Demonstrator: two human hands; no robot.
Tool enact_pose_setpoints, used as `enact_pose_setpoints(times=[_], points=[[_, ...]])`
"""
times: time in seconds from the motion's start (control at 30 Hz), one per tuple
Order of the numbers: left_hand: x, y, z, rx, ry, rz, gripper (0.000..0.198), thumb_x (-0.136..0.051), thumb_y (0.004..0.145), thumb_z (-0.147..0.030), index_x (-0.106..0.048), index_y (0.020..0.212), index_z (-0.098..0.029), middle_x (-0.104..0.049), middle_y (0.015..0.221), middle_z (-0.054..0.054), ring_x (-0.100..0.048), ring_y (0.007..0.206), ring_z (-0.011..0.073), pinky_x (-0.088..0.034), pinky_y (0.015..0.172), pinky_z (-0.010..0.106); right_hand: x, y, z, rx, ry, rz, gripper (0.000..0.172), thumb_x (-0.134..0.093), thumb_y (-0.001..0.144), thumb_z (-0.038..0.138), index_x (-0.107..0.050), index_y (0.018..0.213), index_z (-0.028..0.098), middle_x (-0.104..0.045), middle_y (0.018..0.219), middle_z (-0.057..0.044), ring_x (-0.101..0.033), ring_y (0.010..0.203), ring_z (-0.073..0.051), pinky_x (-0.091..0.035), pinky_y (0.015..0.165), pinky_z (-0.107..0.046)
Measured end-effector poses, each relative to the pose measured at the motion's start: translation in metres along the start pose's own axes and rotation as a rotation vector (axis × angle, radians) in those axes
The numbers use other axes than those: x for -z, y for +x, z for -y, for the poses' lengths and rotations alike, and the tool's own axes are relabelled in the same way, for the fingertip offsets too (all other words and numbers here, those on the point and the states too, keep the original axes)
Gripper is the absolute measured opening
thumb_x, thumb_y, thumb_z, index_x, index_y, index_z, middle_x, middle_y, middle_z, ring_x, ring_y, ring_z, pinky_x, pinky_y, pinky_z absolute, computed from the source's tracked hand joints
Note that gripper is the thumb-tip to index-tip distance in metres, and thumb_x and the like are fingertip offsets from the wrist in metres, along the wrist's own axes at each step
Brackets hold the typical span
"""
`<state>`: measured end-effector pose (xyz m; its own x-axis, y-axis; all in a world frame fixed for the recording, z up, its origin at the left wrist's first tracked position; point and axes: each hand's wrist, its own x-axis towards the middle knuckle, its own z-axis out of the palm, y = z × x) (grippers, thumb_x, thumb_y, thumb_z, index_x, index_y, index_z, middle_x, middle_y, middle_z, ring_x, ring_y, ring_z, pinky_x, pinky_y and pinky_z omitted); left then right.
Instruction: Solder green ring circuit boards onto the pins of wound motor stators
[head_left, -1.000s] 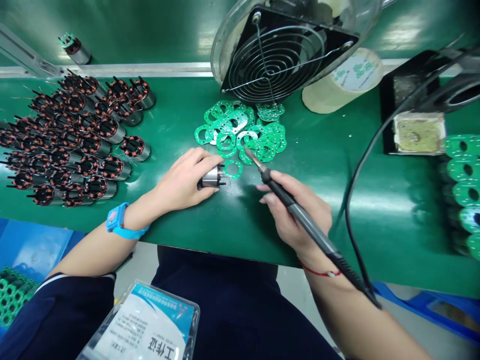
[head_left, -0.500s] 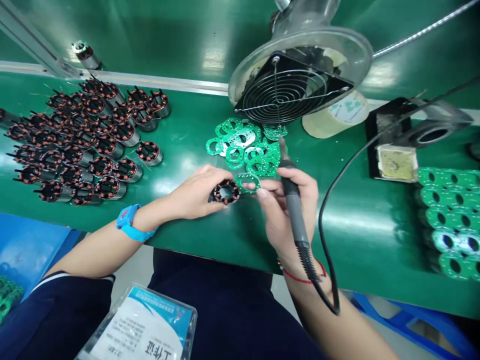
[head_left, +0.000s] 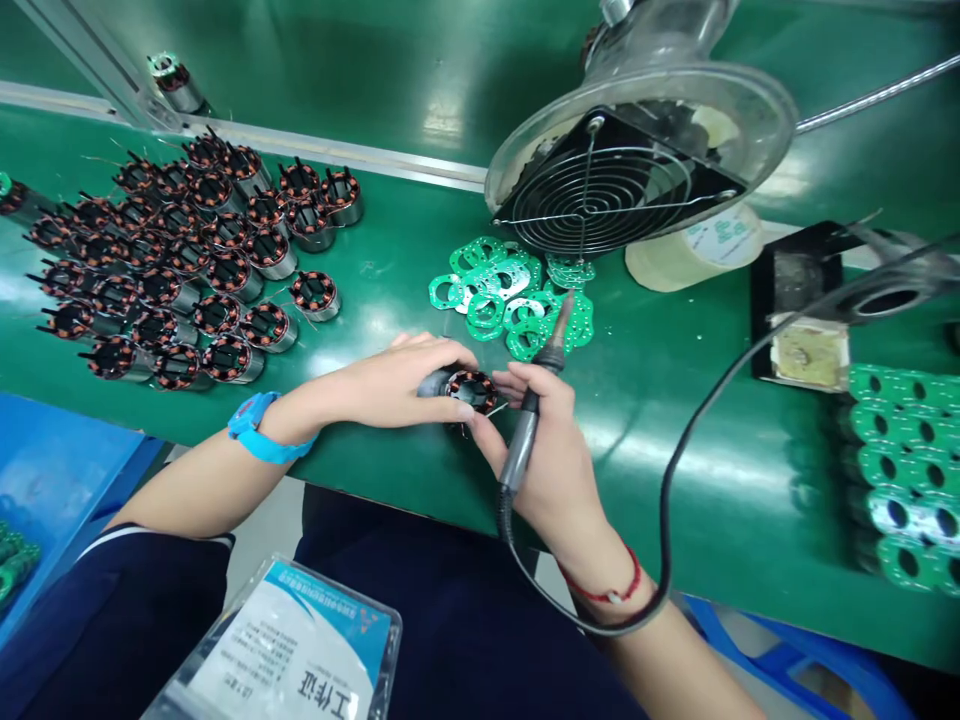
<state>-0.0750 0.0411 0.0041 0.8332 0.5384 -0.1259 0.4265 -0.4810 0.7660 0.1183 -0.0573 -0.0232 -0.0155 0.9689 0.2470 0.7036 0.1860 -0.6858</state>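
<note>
My left hand point(head_left: 394, 385) is closed around a motor stator point(head_left: 472, 380) with copper windings, its open end tilted up to the right. My right hand point(head_left: 561, 465) grips a soldering iron point(head_left: 523, 440) by its dark handle, tip pointing up and away. The thumb and fingertips of that same hand reach the stator's right rim, where a thin wire sticks out. Just beyond the hands lies a loose pile of green ring-shaped circuit boards point(head_left: 487, 313). No board shows in my right fingers.
Rows of wound stators point(head_left: 229, 270) stand at the left. A round fume-extractor hood point(head_left: 592, 205) hangs over the boards, with a tape roll point(head_left: 667, 255) behind. At right are a soldering stand with sponge point(head_left: 810, 355) and rows of board-topped stators point(head_left: 904, 430). The iron's cable point(head_left: 667, 500) loops across.
My right hand has moved left to the stator, and the iron now leans the other way. The green board it held is no longer visible there. The whole view has shifted slightly.
</note>
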Motion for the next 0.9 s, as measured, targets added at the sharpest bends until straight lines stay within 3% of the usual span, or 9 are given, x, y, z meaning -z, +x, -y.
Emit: enact_pose_setpoints(times=[0.13, 0.27, 0.37, 0.5, 0.67, 0.9], points=[[-0.008, 0.002, -0.005, 0.038, 0.103, -0.041, 0.040, -0.061, 0.089, -0.045, -0.052, 0.118, -0.018, -0.063, 0.115, 0.009, -0.052, 0.107, 0.0267, -0.035, 0.095, 0.041, 0.012, -0.003, -0.001, -0.032, -0.102, 0.144, 0.041, -0.061, 0.090, 0.046, -0.049, 0.123, 0.026, -0.069, 0.109, -0.010, -0.071, 0.093, -0.031, -0.059, 0.076, -0.047], [-0.007, 0.000, -0.006, 0.028, 0.148, 0.012, 0.033, -0.060, 0.087, -0.031, -0.052, 0.118, -0.020, -0.063, 0.115, 0.008, -0.052, 0.108, 0.0259, -0.035, 0.095, 0.040, 0.024, -0.007, -0.010, -0.129, 0.060, 0.228, 0.053, -0.066, 0.087, 0.050, -0.043, 0.129, 0.027, -0.067, 0.107, -0.008, -0.070, 0.088, -0.026, -0.059, 0.076, -0.042], [-0.002, -0.002, -0.002, -0.012, 0.102, 0.036, 0.034, -0.058, 0.088, -0.029, -0.051, 0.120, -0.020, -0.062, 0.119, 0.007, -0.053, 0.111, 0.0246, -0.035, 0.097, 0.040, 0.030, -0.006, -0.015, -0.131, 0.098, 0.184, 0.059, -0.068, 0.085, 0.050, -0.040, 0.132, 0.028, -0.065, 0.109, -0.007, -0.067, 0.088, -0.024, -0.057, 0.078, -0.042], [0.004, -0.003, 0.002, -0.041, 0.045, 0.027, 0.029, -0.054, 0.087, -0.018, -0.054, 0.116, -0.019, -0.064, 0.117, 0.007, -0.055, 0.111, 0.0226, -0.038, 0.099, 0.039, 0.032, 0.006, -0.011, -0.019, -0.021, 0.076, 0.055, -0.068, 0.087, 0.041, -0.043, 0.133, 0.026, -0.064, 0.110, -0.009, -0.064, 0.098, -0.027, -0.054, 0.084, -0.044], [0.001, 0.003, 0.006, -0.019, -0.012, -0.073, 0.015, -0.046, 0.095, -0.022, -0.059, 0.102, -0.019, -0.066, 0.105, 0.006, -0.060, 0.101, 0.0194, -0.044, 0.095, 0.037, 0.023, 0.025, 0.003, 0.124, -0.312, 0.016, 0.042, -0.061, 0.091, 0.036, -0.050, 0.127, 0.020, -0.065, 0.095, -0.009, -0.056, 0.084, -0.028, -0.049, 0.074, -0.042], [-0.014, 0.012, 0.014, -0.018, 0.047, -0.184, 0.022, -0.062, 0.086, -0.018, -0.051, 0.104, -0.017, -0.062, 0.106, 0.008, -0.058, 0.102, 0.0215, -0.048, 0.090, 0.037, -0.001, 0.032, 0.017, 0.163, -0.513, -0.030, 0.029, -0.048, 0.097, 0.034, -0.056, 0.120, 0.017, -0.060, 0.086, -0.009, -0.048, 0.080, -0.027, -0.040, 0.071, -0.039]])
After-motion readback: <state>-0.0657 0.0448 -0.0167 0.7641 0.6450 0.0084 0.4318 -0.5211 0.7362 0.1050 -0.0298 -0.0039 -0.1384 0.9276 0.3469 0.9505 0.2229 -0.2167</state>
